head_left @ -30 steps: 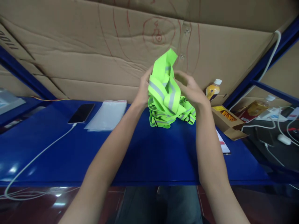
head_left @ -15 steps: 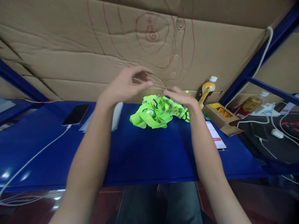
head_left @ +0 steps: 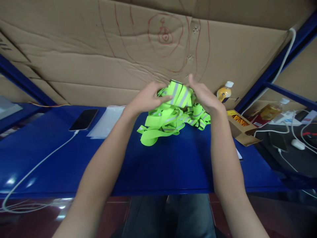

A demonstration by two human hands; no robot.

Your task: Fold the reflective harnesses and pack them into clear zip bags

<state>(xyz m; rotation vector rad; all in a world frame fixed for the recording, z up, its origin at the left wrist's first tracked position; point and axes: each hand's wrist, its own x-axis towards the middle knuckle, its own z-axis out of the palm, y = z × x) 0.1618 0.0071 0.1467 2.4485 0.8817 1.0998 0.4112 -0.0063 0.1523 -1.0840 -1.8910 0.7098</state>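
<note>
Head view: near the back edge of the surface (head_left: 158, 172), the left hand (head_left: 150, 96) pinches the folded green strap (head_left: 178, 93) on its right, above a loose strap pile (head_left: 164, 119), stripes near upright; the right hand (head_left: 203, 95) is just beside, its grip unclear.

Right of the straps (head_left: 164, 119), the right arm (head_left: 226, 155) hides most of a phone (head_left: 239, 155); left of them, the left arm (head_left: 106, 158) covers part of the bags (head_left: 104, 122).
</note>
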